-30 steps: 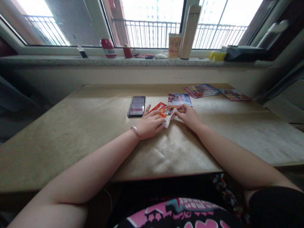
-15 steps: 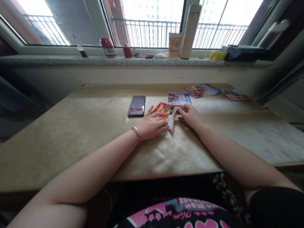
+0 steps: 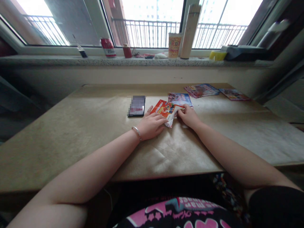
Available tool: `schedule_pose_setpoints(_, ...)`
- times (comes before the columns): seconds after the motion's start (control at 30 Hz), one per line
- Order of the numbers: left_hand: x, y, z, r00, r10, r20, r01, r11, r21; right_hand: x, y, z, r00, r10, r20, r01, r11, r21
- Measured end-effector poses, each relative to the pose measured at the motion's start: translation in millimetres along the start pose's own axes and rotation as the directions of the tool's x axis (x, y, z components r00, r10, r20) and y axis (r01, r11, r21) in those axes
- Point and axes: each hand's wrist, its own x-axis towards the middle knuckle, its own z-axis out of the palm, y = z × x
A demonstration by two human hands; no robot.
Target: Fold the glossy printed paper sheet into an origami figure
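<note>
A thin red booklet with cartoon figures and print on its cover lies on the table in front of me. A corner of it is bent, and a white side shows there. My left hand, with a silver bangle at the wrist, rests flat on the booklet's near left part, fingers stretched out. At the booklet's right edge my right hand pinches the paper between thumb and fingers. Just behind lies a blue and purple booklet, partly covered by the red one.
A phone lies left of the booklet. More colourful booklets lie at the back right, with another booklet beside them. On the windowsill stand a can, a paper cup and a tall flask.
The red booklet's cover has swung flatter and slightly away from me, showing more of its front. My right hand has shifted slightly with the edge; my left hand has barely moved.
</note>
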Motion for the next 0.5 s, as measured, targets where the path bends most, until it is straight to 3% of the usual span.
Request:
schedule_pose_setpoints(0.23, 0.0, 2.0, -3.7, 1.000, -0.020, -0.009, 0.020, 0.999, 0.042, -3.8, -6.3, 0.7, 0.992, -0.057, 0.112, 0.037, 0.984, 0.174)
schedule_pose_setpoints(0.5, 2.2, 9.9, -2.5, 0.998, 0.058, 0.004, -0.058, 0.996, 0.063, -2.0, -4.4, 3.3, 0.999, -0.041, 0.035, 0.040, 0.999, 0.029)
